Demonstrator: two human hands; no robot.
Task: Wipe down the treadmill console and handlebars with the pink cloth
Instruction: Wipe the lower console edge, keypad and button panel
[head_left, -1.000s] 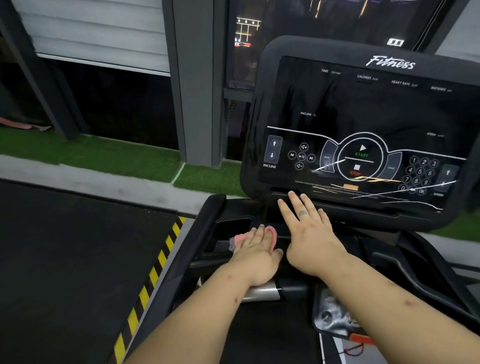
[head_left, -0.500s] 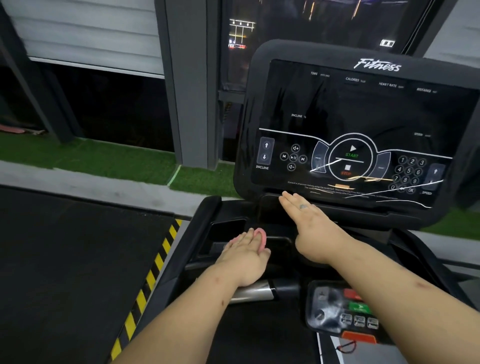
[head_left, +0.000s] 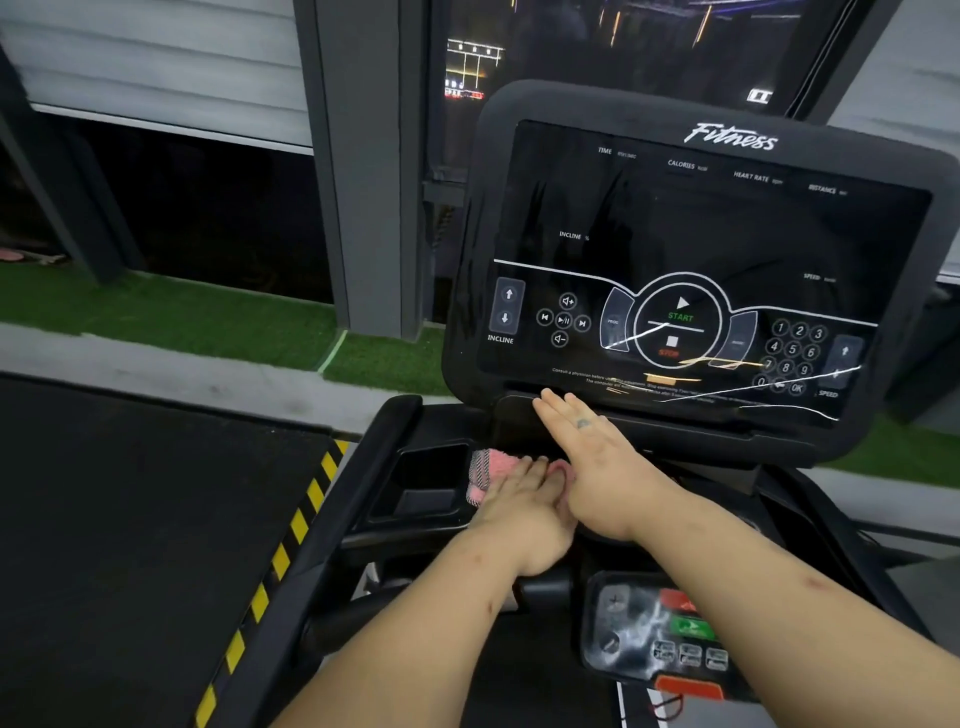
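**Q:** Where does the pink cloth (head_left: 488, 465) lie?

**A:** On the black tray (head_left: 452, 423) under the treadmill console (head_left: 727, 234), toward the tray's left end, just right of a recessed pocket (head_left: 426, 483); its checked hem shows at the left; the rest is covered by the left hand (head_left: 524, 512).

**Q:** How is that hand set?

**A:** Palm down, fingers straight and close together, pressing the cloth flat; nothing is pinched.

**Q:** And the right hand (head_left: 605, 465)?

**A:** Also palm down, fingers straight and side by side; it lies just beside the left hand, the two meeting in this view; its fingertips reach the console's lower edge; whether it touches the cloth cannot be told.

**Q:** What surrounds them?

**A:** The left handlebar (head_left: 317, 597) runs from the tray's left edge toward the viewer; a small keypad (head_left: 660, 634) with red and green keys sits at the near edge, beside the right forearm; the screen shows START, STOP, INCLINE arrows, a number pad and pale scratch lines; left of the machine, a yellow-and-black stripe (head_left: 291, 540) borders a dark mat (head_left: 130, 519); green turf (head_left: 156, 312) lies beyond.
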